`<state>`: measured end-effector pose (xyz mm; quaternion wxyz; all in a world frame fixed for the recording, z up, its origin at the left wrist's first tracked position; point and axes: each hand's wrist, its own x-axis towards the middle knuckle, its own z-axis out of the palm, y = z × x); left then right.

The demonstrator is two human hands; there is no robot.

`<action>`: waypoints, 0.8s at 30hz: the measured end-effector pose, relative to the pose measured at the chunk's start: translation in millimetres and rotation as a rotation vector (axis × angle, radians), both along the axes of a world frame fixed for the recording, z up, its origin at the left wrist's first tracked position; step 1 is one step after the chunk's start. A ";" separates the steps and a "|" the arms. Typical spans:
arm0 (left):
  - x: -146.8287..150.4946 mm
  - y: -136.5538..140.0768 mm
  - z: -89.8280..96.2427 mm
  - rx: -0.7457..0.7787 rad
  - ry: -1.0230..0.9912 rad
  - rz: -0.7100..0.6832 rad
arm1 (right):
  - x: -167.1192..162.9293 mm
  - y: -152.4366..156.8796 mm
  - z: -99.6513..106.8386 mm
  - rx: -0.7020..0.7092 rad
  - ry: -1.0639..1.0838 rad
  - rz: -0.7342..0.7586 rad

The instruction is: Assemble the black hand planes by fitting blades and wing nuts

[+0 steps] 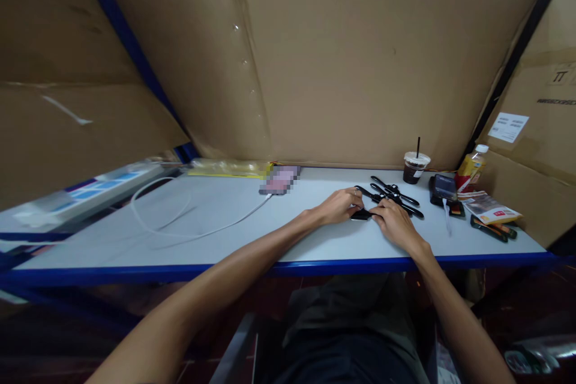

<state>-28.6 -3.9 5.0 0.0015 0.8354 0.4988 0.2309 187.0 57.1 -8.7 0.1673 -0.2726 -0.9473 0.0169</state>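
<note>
My left hand (344,205) and my right hand (392,221) meet over the table, fingers pinched together. Between them is a small black flat piece (361,215), its lower edge pale. Fingers hide much of it, so its kind does not show. Just beyond my right hand lie several black two-handled tools (408,198), long and slim with a wider middle, like spokeshaves. One black handle (365,191) runs close behind the fingertips of my left hand. Both forearms reach in over the table's front edge.
On the white table (234,240), a phone (279,180) with a white cable (211,231) lies left of my hands. To the right stand a lidded cup with a straw (414,169), a bottle (472,168), a black device (443,189) and a packet (490,207). Cardboard walls (337,72) enclose the back.
</note>
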 end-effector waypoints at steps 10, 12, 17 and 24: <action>-4.1 5.7 -4.7 0.010 -0.022 -0.029 | 0.4 -2.0 1.0 -0.005 -0.004 -0.004; -5.2 5.7 -5.6 0.004 -0.016 -0.010 | 1.9 0.8 1.3 -0.006 0.009 -0.003; -3.1 4.7 -5.0 0.038 0.045 0.077 | 18.2 24.2 7.3 0.062 0.149 -0.139; 2.6 -3.1 9.0 -0.008 0.112 0.084 | 45.0 51.7 0.2 0.187 -0.005 -0.333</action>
